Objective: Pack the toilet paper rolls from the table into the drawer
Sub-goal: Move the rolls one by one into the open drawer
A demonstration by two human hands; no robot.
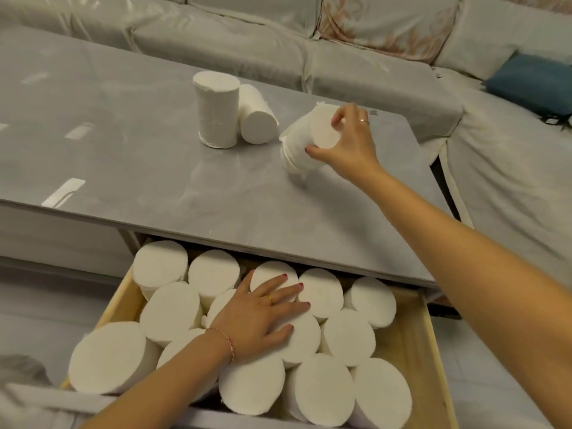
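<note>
Three white toilet paper rolls are on the grey table (154, 168). One roll (216, 111) stands upright, a second roll (257, 119) lies on its side against it. My right hand (348, 142) grips the end of a third, tilted roll (297, 144) near the table's right side. Below the tabletop, the open wooden drawer (411, 342) holds several rolls (349, 335) standing on end, packed close together. My left hand (260, 317) lies flat with fingers spread on top of the rolls in the drawer's middle.
A grey covered sofa (371, 54) runs behind and to the right of the table, with a blue cushion (532, 82) on it. The drawer's right side has a small bare gap. Pale floor (495, 382) shows at the lower right.
</note>
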